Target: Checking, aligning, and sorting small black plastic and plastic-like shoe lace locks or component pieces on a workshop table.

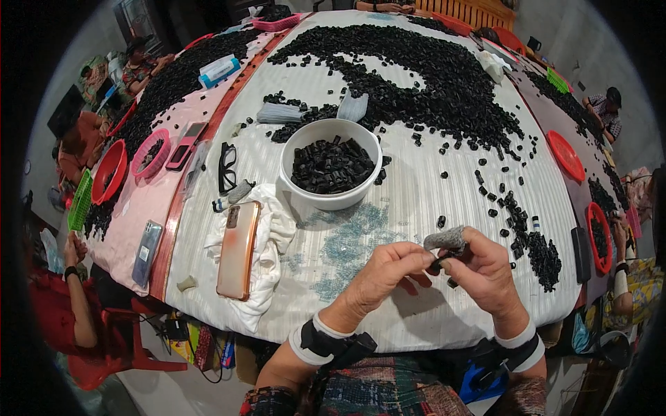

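Over the near part of the table, my left hand (380, 276) and my right hand (488, 274) meet with fingertips pinched together. Between them is a small black piece (436, 265), mostly covered by the fingers. A grey cloth finger sleeve (445, 239) sits over my right index finger. Beyond my hands stands a round white bowl (331, 201), holding many small black tube-like pieces (333, 166). A few loose black pieces lie close to my right hand, and a small pile of them (543, 262) spreads farther to the right.
A large heap of black pieces (423, 62) covers the far table. To the left lie a phone in a clear case (238, 249) on a white cloth (274, 256), black glasses (227, 168) and another phone (147, 254). People sit with red baskets (565, 156) along both sides.
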